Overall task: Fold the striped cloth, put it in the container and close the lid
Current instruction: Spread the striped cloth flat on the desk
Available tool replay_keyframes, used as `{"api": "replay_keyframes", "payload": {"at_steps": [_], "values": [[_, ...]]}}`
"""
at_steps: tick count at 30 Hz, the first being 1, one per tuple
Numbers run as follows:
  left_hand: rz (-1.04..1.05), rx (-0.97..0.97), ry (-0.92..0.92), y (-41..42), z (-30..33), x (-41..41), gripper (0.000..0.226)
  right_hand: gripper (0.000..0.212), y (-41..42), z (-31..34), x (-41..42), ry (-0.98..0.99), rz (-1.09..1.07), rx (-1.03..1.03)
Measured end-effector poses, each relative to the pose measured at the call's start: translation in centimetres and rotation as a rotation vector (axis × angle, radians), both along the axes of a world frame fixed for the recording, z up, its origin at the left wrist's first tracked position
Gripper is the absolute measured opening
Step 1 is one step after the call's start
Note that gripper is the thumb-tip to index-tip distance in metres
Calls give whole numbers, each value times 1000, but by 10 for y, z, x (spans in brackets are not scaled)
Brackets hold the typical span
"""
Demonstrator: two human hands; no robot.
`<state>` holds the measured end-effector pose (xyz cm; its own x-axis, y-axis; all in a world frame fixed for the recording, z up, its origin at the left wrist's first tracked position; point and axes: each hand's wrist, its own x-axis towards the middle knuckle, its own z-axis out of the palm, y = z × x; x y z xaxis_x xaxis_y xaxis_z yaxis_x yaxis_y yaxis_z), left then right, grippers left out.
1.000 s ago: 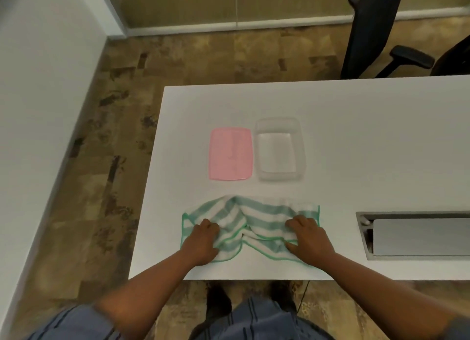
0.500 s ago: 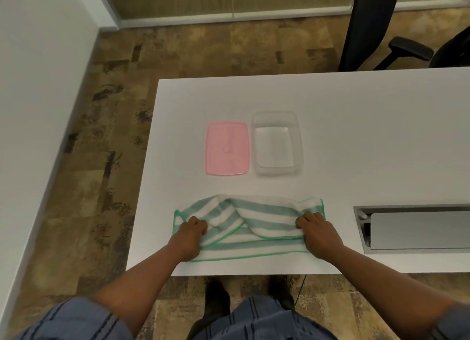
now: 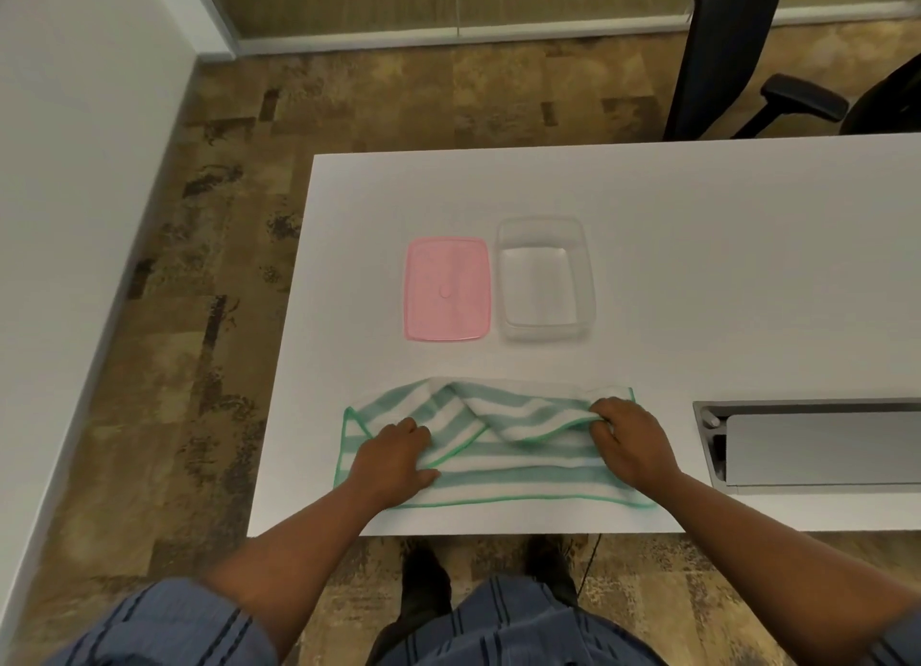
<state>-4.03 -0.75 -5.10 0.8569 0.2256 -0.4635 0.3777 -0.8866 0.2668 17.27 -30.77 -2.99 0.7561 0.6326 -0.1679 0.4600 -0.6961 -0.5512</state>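
The green-and-white striped cloth (image 3: 518, 461) lies near the table's front edge, its upper layer rumpled and partly folded over. My left hand (image 3: 393, 458) pinches the folded layer's edge at the left. My right hand (image 3: 630, 441) grips the cloth's upper right corner. Behind the cloth stands the clear, empty container (image 3: 545, 279), open. Its pink lid (image 3: 447, 289) lies flat just left of it, touching neither hand.
The white table (image 3: 697, 241) ends at the left past the lid and at the front below the cloth. A grey recessed cable tray (image 3: 817, 446) sits at the right. A black office chair (image 3: 747, 57) stands beyond the far edge.
Both hands have drawn apart and stretched the cloth wider and flatter along the front edge. The right hand now lifts the upper right corner. Container and lid stay put.
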Motion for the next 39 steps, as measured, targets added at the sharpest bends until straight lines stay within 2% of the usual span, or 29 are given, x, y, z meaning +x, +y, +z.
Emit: {"api": "replay_keyframes", "payload": {"at_steps": [3,6,9,13,17,21,23,26,31,35,37,39], "values": [[4,12,-38,-4,-4,-1,29,24,1,3,5,10,-32,82],[46,38,-76,-1,0,1,28,18,1,5,14,-12,-58,105],[144,86,-216,13,17,6,20,15,0,6,25,-57,-108,75],[240,160,-395,46,46,7,25,20,-5,13,32,-122,-179,26],[118,237,-405,63,66,-7,31,16,-14,21,24,-200,-61,-13],[78,157,-333,58,57,-31,30,15,-26,14,9,-153,70,-56],[49,92,-265,54,46,-40,25,9,-31,5,3,-83,157,-152],[-16,36,-115,49,29,-46,19,17,-40,-13,-5,31,262,-363],[-15,52,86,42,11,-49,16,22,-41,-28,-9,147,248,-486],[-26,74,211,44,10,-48,14,23,-28,-19,2,333,268,-544],[-25,64,325,45,14,-41,13,18,-23,-14,10,393,246,-535],[-69,91,440,47,20,-30,27,26,-21,-10,15,394,134,-433]]}}
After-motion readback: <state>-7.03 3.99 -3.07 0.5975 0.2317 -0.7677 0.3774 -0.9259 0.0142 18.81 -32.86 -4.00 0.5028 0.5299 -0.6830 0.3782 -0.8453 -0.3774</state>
